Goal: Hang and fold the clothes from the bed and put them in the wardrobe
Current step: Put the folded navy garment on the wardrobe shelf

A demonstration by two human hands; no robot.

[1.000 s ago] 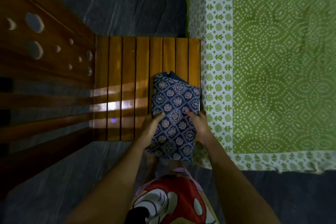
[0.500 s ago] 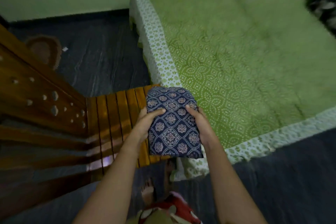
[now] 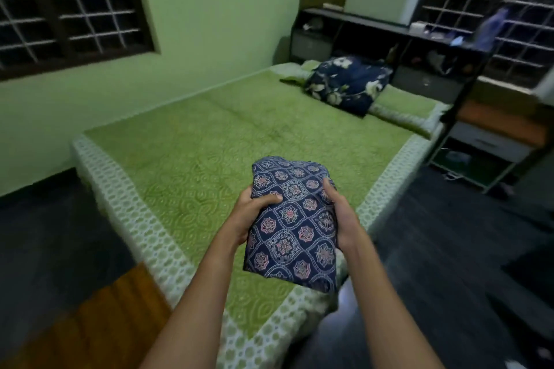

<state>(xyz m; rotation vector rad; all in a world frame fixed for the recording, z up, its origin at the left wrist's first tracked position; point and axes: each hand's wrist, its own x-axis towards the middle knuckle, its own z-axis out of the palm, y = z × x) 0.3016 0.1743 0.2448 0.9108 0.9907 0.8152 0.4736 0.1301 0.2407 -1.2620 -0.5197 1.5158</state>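
Both hands, left hand (image 3: 250,213) and right hand (image 3: 341,219), grasp the folded cloth (image 3: 292,225) above the bed (image 3: 195,153); carrying it to the wardrobe looks next.

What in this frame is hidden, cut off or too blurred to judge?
Head view:
- Left hand, right hand: fingers hidden behind the folded cloth; only thumbs show.
- Dark floral bundle on the bed: blurred, pillow or clothes unclear.
- Shelf items: blurred.
- Wardrobe: outside the frame.
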